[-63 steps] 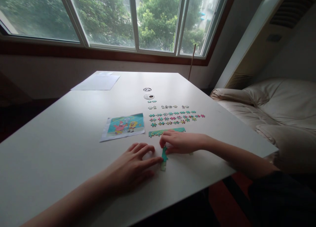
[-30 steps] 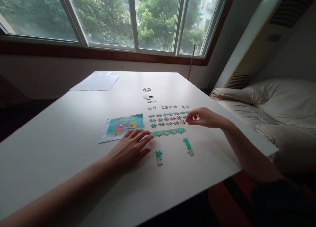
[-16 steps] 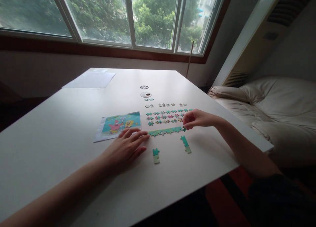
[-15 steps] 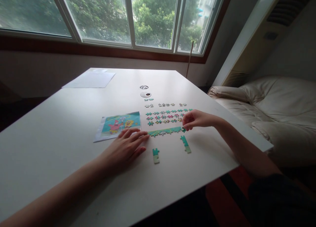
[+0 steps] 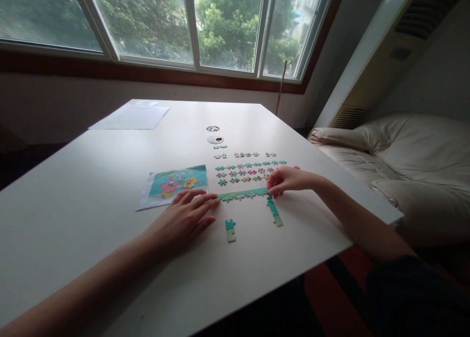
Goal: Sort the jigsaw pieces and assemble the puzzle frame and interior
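Room with a wide window point(image 5: 227, 33), white table point(image 5: 257, 263), pale sofa point(image 5: 367, 146) off its right edge. Paper sheet point(image 5: 132, 117) at the table's far left corner.

Jigsaw in progress mid-table. Green strip point(image 5: 242, 195) runs crosswise, flat; side column point(image 5: 273, 210) comes down from around its right end toward the near edge. Right hand point(image 5: 288, 179): thumb and fingertips pinched on a dark green piece point(image 5: 270, 197), at the corner where strip and column meet. Left hand point(image 5: 191, 210): palm down, fingers loosely spread, gripping nothing, fingertip at the strip's left end, apparently steadying it; partly over the picture sheet point(image 5: 176, 183).

Short two-tone section point(image 5: 230, 231) lies apart, nearer the near edge. Rows of loose pieces point(image 5: 251, 172) on the far-edge side of the strip.

Step in hand, I'd judge: bridging strip and column with that piece. Can't tell from here if its tabs are seated. Next move seems to call for small alignment, then a straight press down, strip kept still; a sideways push could skew the column.
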### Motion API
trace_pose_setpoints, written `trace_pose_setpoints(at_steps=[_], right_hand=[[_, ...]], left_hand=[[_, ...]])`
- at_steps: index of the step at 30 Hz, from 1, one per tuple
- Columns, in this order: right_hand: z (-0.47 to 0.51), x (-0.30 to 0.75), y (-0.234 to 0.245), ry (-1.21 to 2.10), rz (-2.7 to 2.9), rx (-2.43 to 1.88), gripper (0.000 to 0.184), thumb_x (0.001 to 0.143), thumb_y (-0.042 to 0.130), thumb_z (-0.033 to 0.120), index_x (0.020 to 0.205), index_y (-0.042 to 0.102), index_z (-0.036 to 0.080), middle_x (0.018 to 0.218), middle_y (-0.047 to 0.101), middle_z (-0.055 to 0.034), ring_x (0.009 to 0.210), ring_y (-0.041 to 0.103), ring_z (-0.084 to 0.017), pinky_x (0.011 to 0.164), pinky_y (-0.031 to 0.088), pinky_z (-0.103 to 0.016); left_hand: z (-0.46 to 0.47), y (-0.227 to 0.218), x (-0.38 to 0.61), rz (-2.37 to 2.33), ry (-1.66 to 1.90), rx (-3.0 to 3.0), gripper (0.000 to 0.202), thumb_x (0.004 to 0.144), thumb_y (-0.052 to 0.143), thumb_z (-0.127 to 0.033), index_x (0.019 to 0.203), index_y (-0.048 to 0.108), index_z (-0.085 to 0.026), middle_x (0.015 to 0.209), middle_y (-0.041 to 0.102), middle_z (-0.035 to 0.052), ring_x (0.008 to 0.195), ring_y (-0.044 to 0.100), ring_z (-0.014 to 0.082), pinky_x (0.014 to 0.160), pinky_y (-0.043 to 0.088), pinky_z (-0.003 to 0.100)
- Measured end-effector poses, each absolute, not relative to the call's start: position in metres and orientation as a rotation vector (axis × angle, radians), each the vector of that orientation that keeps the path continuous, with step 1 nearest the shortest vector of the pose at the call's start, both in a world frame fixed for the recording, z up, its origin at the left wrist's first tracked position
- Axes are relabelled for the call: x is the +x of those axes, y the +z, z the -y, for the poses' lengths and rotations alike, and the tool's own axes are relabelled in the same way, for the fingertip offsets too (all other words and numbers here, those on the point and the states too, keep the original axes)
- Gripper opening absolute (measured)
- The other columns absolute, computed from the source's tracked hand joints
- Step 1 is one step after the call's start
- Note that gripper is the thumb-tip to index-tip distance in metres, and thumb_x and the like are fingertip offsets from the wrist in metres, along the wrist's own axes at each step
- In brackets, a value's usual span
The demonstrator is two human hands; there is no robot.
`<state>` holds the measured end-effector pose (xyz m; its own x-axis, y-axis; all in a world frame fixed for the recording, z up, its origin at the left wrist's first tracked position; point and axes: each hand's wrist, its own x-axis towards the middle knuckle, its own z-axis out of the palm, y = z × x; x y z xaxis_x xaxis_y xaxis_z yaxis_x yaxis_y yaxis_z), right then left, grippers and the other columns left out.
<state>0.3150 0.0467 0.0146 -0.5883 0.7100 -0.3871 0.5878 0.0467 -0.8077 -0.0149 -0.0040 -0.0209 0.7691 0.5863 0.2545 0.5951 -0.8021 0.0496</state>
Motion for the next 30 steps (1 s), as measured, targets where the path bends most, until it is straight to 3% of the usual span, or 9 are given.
trace_pose_setpoints(at_steps=[16,30], right_hand=[[-0.0469,0.3145,0.0157,0.94,2.46,-1.408,0.023,0.074,0.06,0.033,0.084,0.064,0.013,0.068,0.059,-0.0013,0.06,0.05,-0.01,0.053,0.036,-0.021],[-0.0453,0.3085,0.0094,0.908,2.464,-1.422,0.029,0.071,0.063,0.04,0.087,0.064,0.015,0.067,0.06,-0.0005,0.06,0.052,-0.01,0.055,0.037,-0.021]], left_hand=[[0.0051,-0.0191,-0.0143,0.984,-0.443,-2.94,0.036,0.093,0.037,-0.034,0.124,0.051,-0.02,0.126,0.055,0.0069,0.113,0.042,0.0279,0.096,0.034,0.045],[0.0049,-0.0189,-0.0138,0.983,-0.431,-2.92,0.035,0.093,0.039,-0.034,0.123,0.051,-0.02,0.125,0.055,0.0062,0.114,0.042,0.0276,0.096,0.033,0.043]])
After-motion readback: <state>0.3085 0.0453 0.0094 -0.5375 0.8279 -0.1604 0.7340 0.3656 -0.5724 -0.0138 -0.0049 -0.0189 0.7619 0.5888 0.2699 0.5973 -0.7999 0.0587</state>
